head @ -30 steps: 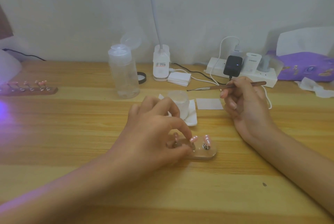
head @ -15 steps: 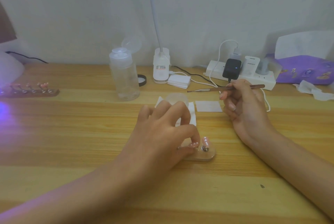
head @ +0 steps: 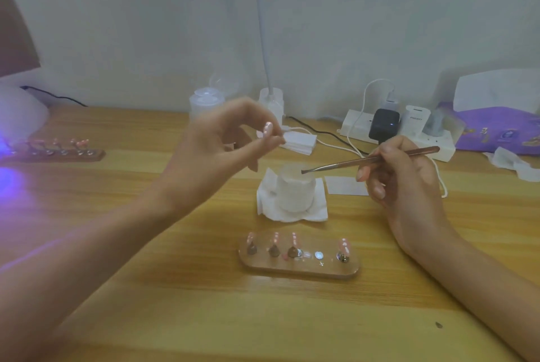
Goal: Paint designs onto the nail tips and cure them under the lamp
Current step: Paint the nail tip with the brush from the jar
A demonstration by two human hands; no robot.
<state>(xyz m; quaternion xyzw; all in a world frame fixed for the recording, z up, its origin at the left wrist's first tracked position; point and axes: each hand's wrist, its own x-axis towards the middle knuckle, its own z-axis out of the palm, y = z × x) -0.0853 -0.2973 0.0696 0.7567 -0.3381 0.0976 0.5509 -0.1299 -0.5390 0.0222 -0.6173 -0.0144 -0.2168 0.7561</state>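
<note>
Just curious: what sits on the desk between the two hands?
In the head view, a whitish cup on a white tissue, between the left hand and right hand.

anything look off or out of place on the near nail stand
One post on the wooden stand is bare: a shiny stud sits in the gap between the pink tips. A nail tip is pinched in the raised left hand, likely from there. Nothing looks spilled or broken.

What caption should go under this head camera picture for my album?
Left hand pinches a nail tip; right hand holds a metal tool.
</note>
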